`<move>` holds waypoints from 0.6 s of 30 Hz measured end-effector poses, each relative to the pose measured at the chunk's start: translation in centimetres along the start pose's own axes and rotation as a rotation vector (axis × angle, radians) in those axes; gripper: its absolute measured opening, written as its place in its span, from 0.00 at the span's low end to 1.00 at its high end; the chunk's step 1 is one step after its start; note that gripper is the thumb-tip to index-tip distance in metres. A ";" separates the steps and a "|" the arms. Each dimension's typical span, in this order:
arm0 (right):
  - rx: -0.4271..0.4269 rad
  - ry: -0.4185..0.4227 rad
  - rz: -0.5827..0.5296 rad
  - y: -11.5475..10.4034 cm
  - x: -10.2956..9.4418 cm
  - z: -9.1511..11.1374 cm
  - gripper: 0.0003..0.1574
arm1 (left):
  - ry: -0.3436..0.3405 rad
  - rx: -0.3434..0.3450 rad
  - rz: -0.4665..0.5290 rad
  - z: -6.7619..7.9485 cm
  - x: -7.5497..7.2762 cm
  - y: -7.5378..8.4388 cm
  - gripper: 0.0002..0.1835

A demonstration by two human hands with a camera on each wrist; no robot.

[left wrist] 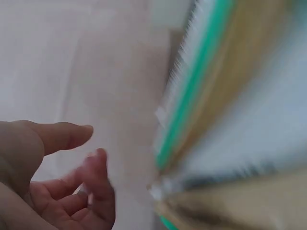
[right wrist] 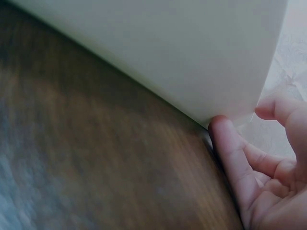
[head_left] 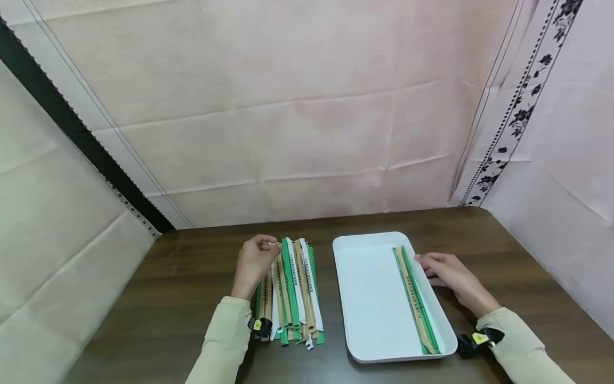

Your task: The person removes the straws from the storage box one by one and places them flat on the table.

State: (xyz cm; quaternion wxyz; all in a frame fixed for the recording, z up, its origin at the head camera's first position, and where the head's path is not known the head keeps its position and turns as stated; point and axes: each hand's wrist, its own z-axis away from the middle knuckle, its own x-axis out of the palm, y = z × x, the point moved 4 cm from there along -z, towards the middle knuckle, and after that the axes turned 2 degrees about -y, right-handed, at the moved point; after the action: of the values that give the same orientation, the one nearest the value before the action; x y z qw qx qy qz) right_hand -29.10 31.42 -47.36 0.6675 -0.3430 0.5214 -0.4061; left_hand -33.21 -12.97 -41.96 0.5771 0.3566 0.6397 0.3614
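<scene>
A pile of paper-wrapped chopsticks (head_left: 301, 288) in green, white and tan lies on the table, roughly side by side. My left hand (head_left: 259, 260) is above the pile's upper left end. In the left wrist view, thumb and fingers (left wrist: 98, 184) are apart with nothing between them, beside blurred wrappers (left wrist: 192, 96). To the right is a white rectangular tray (head_left: 369, 298). A tan wrapped chopstick packet (head_left: 413, 298) and green wrappers lie lengthwise along its right side. My right hand (head_left: 453, 277) pinches the tray's right edge, thumb at the rim and fingers against the outer wall (right wrist: 192, 72).
The dark wooden table (head_left: 201, 304) has a rounded far right corner. Pale cloth sheets (head_left: 297, 133) hang behind it and at both sides. A strip of table separates the pile from the tray.
</scene>
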 end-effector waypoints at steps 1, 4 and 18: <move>0.001 -0.002 0.004 -0.1 0.0 0.0 0.44 | -0.024 0.020 0.018 0.3 0.3 0.7 0.15; 0.008 0.002 0.009 -0.2 -0.1 0.0 0.43 | -0.098 0.063 0.070 1.0 1.8 3.2 0.15; 0.014 0.028 -0.002 -0.2 0.4 0.0 0.41 | -0.474 -0.054 0.031 4.5 16.1 9.7 0.13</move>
State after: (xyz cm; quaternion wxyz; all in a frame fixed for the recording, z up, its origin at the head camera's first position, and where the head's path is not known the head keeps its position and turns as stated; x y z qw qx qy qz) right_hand -29.09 30.99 -47.28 0.6620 -0.3333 0.5275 -0.4153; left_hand -29.60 6.06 -41.58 0.7147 0.4259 0.4709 0.2935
